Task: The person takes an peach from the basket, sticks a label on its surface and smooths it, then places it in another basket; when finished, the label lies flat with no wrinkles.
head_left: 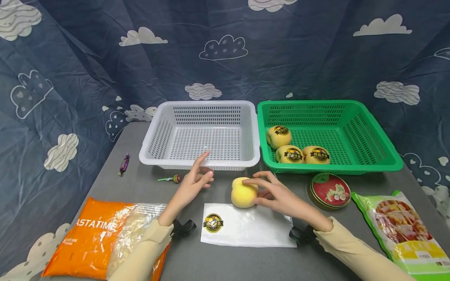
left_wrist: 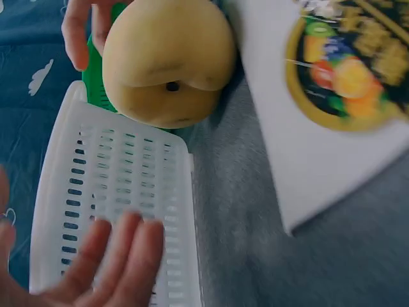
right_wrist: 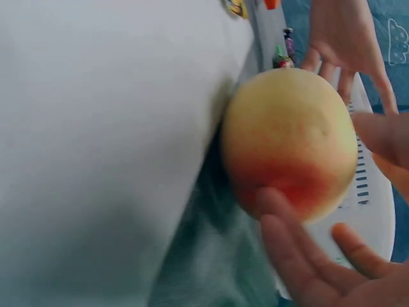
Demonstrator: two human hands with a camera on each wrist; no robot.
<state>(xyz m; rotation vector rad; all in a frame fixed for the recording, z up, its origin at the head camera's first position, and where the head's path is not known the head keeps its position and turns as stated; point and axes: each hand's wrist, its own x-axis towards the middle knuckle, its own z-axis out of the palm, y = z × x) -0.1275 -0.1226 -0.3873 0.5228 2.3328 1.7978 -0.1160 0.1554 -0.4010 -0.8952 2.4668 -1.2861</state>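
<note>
A yellow peach (head_left: 243,192) with a red blush, seen in the right wrist view, sits at the far edge of a white sheet (head_left: 246,230). My right hand (head_left: 275,195) reaches around it from the right, its fingers curved on the far side and thumb on the near side. The left hand (head_left: 193,179) hovers left of the peach, holding nothing, fingers loosely extended towards the white basket (head_left: 253,156). One round black-and-gold fruit sticker (head_left: 213,223) lies on the sheet's left end. Three peaches (head_left: 293,155) with similar stickers lie in the green basket (head_left: 372,167).
Left of the sheet lie an orange pasta bag (head_left: 91,238), a lollipop (head_left: 172,178) and a purple wrapped candy (head_left: 124,164). A round red-lidded tin (head_left: 329,191) and a green food bag (head_left: 404,230) are on the right. Behind the baskets hangs a cloud-patterned curtain (head_left: 225,78).
</note>
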